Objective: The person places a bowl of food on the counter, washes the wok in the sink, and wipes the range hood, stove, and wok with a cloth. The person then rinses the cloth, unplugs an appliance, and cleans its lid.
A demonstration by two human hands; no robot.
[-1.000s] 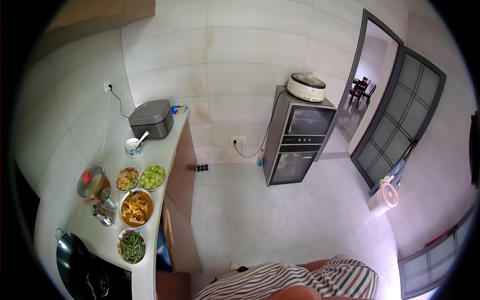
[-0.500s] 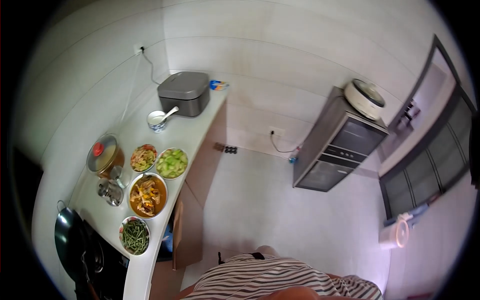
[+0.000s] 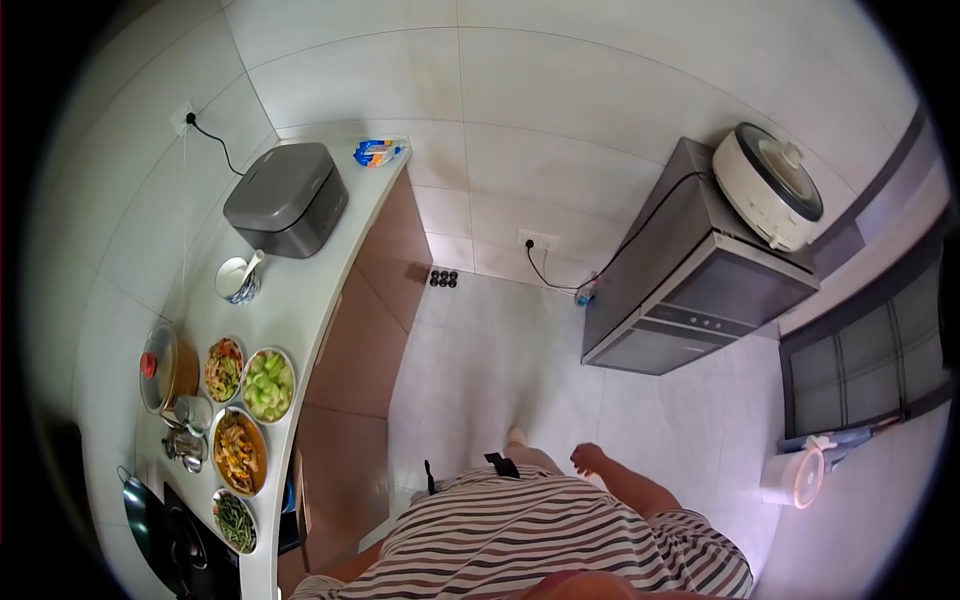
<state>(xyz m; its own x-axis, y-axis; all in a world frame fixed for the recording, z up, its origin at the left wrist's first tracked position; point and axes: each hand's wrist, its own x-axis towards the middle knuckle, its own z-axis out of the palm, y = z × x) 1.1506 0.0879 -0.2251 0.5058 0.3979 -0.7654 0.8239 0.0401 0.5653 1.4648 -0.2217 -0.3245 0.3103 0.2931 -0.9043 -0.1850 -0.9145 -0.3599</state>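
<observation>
My right hand [image 3: 588, 458] hangs over the floor in front of my striped shirt. Its fingers look curled in, and no object shows in them. Of my left arm only a strip of forearm shows at the lower edge; that hand is out of view. On the counter to my left stand a plate of green beans [image 3: 235, 522], a bowl of meat in orange broth [image 3: 240, 452], a plate of pale green chopped vegetable [image 3: 268, 386] and a plate of mixed stir-fry [image 3: 223, 369]. Neither hand touches these dishes.
A grey rice cooker [image 3: 285, 195] and a bowl with a white spoon [image 3: 238, 280] are farther along the counter [image 3: 300, 300]. A wok [image 3: 150, 525] sits near the stove. At right, a dark cabinet [image 3: 690, 290] carries a white electric pot [image 3: 765, 190]. A pink bin [image 3: 795, 477] is nearby.
My view has moved forward and turned, so the rice cooker and cabinet look nearer and the dishes sit lower left. My right hand has come into view over the floor.
</observation>
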